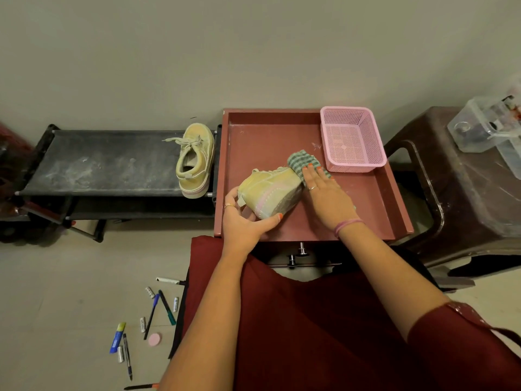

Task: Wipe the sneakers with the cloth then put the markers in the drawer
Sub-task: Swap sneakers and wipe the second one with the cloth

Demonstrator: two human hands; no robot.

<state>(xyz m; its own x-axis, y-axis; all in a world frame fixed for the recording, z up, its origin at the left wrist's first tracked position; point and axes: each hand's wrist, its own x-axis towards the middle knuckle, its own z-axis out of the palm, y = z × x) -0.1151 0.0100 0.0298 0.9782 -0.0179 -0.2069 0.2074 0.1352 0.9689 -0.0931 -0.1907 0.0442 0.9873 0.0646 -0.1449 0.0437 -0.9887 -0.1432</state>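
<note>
Nearest, on the floor at the near left, the markers [166, 307] are scattered among batteries, well apart from both hands. Further in, on the red drawer top [375, 204], a sneaker [270, 193] is gripped at its heel by the left hand [242, 218], its long axis running left to right. At its right end, the cloth [300, 162] is pressed under the flat, straight-fingered right hand [324, 190], so the toe lies hidden. Farther left, the second sneaker [194, 162] rests on the rack [107, 162], nearer the left hand.
</note>
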